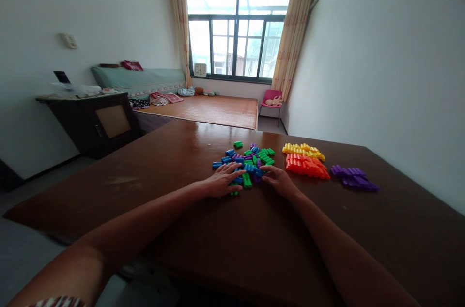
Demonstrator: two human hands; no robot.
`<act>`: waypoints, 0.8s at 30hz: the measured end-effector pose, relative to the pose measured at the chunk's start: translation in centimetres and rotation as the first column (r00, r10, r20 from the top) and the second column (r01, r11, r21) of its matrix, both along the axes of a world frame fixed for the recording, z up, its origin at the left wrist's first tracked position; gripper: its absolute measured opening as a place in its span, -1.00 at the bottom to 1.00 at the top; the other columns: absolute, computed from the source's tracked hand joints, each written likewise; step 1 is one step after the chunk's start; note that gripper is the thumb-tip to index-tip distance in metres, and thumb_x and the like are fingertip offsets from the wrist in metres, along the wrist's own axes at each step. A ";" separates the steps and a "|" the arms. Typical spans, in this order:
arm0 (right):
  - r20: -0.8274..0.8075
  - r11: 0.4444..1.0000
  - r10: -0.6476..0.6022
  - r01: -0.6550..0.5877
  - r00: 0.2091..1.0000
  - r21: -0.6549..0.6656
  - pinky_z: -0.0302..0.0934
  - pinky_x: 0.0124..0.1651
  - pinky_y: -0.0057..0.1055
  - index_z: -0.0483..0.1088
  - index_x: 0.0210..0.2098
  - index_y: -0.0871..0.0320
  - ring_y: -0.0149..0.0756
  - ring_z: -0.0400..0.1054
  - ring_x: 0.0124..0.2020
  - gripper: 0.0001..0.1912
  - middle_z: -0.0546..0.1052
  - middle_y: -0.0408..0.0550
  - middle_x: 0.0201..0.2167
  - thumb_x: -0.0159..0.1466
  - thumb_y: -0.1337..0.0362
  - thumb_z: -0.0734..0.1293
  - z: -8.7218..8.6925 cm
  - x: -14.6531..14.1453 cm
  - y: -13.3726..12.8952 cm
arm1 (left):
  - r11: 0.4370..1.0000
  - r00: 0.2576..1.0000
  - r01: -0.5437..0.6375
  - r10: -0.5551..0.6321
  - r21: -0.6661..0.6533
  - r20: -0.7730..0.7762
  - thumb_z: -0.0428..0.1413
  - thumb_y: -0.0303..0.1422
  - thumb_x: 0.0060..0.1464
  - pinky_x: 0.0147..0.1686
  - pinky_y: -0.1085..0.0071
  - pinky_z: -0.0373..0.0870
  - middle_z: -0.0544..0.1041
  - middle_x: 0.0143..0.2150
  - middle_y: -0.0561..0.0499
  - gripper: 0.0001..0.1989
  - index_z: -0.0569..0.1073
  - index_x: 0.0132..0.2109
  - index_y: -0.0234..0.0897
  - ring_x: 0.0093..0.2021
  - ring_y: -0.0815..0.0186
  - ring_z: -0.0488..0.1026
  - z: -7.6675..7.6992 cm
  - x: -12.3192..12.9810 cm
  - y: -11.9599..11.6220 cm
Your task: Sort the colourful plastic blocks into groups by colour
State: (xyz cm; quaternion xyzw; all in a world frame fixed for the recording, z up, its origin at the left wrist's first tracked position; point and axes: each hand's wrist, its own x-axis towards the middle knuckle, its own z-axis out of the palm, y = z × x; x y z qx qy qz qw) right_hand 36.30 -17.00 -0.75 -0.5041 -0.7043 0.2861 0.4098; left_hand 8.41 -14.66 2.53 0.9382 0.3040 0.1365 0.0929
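A mixed pile of green (pixel 247 180), blue (pixel 217 164) and purple pieces lies on the brown table (pixel 163 161). My left hand (pixel 224 179) rests over the pile's near left side, fingers spread, covering some pieces. At the right side of the pile, my right hand (pixel 278 180) has its thumb and fingertips at the end of a row of blue pieces (pixel 251 169). To the right lie grouped yellow pieces (pixel 303 149), orange-red pieces (pixel 307 166) just nearer, and purple pieces (pixel 354 177) farther right.
Beyond the table stands a bed (pixel 218 108) with cloths and soft toys. A dark cabinet (pixel 105 120) is at the left, a pink chair (pixel 271 99) near the window. A white wall runs along the right.
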 end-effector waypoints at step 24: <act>-0.316 0.954 -0.205 0.116 0.926 -0.278 0.38 -0.21 -0.30 0.44 -0.12 0.17 -0.24 0.46 -0.29 -0.59 0.54 0.00 -0.29 0.12 0.04 0.34 0.9 2.5 0.3 | 0.950 0.822 -0.272 0.313 -0.156 0.476 -0.16 -0.15 0.22 0.14 0.29 0.28 0.55 -0.02 -0.13 -0.54 0.54 -0.10 -0.32 0.04 0.19 0.44 -2.2 -3.0 8.1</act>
